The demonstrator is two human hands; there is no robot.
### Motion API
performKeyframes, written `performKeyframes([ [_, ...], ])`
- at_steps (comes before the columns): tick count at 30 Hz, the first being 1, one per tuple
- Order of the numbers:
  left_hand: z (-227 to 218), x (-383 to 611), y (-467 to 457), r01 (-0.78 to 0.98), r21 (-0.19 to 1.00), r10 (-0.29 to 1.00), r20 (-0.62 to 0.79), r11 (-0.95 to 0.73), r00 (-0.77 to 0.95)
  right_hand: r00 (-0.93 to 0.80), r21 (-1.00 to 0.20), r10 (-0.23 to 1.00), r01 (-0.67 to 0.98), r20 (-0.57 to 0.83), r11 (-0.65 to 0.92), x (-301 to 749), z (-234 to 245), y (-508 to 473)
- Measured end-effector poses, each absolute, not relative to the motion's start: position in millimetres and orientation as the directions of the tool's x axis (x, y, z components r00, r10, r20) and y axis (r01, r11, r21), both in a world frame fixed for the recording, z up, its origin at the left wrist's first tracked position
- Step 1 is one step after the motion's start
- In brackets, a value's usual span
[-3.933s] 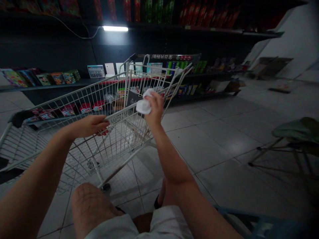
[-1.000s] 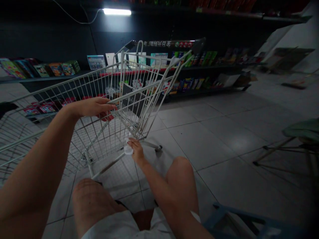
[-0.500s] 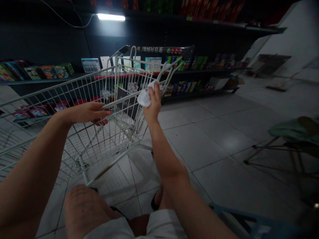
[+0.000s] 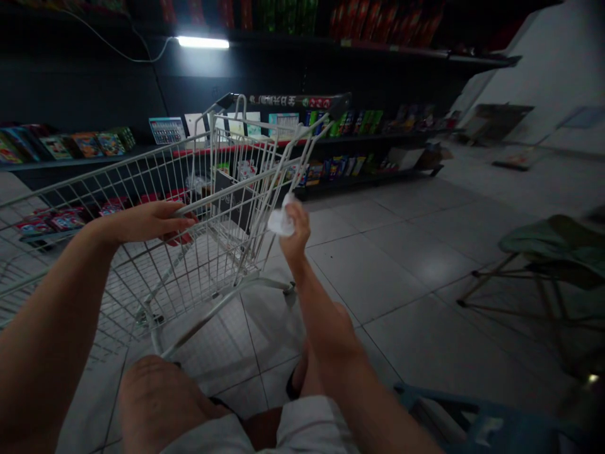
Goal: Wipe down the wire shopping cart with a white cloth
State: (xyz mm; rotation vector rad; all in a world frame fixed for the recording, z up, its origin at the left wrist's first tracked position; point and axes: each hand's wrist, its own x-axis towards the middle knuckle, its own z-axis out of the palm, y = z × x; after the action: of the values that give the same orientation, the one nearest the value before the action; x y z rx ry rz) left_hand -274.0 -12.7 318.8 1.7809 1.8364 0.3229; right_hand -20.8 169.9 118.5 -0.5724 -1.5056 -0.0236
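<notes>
My left hand (image 4: 142,226) is curled around the top rail of the white wire shopping cart (image 4: 208,313). My right hand (image 4: 295,233) is almost closed, pinching a crumpled white cloth (image 4: 280,222), which lies just outside the cart, up and left of that hand, far nearer it than my left.

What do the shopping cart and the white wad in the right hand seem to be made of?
The shopping cart looks like thin metal wire, probably steel, with a smooth white coating; its evenly spaced rods form a rigid grid. The white wad in the right hand looks like soft tissue or cloth: matte and crumpled, pinched by the fingers. The picture can't settle which.
</notes>
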Motion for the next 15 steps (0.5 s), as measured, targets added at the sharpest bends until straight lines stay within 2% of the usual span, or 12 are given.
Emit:
performKeyframes([
  [3, 323, -272, -21, 0.841, 0.529, 0.972, -0.233, 0.114, 0.014, 0.117, -0.306, 0.285, 0.458, 0.951, 0.835, -1, 215, 235],
  [5, 325, -272, -25, 0.845, 0.52, 0.972, -0.234, 0.126, -0.001, 0.072, -0.306, 0.31, 0.474, 0.948, 0.826, -3, 242, 258],
  [6, 325, -272, -27, 0.842, 0.523, 0.972, -0.236, 0.129, -0.003, 0.06, -0.311, 0.322, 0.477, 0.945, 0.822, -8, 241, 261],
  [8, 324, -274, -29, 0.835, 0.534, 0.97, -0.243, 0.128, 0.007, 0.067, -0.331, 0.343, 0.479, 0.937, 0.813, -22, 212, 252],
  [10, 323, -277, -29, 0.836, 0.535, 0.969, -0.245, 0.124, 0.013, 0.083, -0.374, 0.382, 0.469, 0.92, 0.8, -40, 157, 228],
  [12, 321, -281, -30, 0.84, 0.528, 0.969, -0.247, 0.123, 0.013, 0.066, -0.474, 0.5, 0.443, 0.864, 0.761, -57, 89, 196],
  [15, 320, -285, -31, 0.84, 0.527, 0.967, -0.253, 0.129, 0.01, 0.019, -0.654, 0.71, 0.408, 0.704, 0.638, -78, -7, 144],
])
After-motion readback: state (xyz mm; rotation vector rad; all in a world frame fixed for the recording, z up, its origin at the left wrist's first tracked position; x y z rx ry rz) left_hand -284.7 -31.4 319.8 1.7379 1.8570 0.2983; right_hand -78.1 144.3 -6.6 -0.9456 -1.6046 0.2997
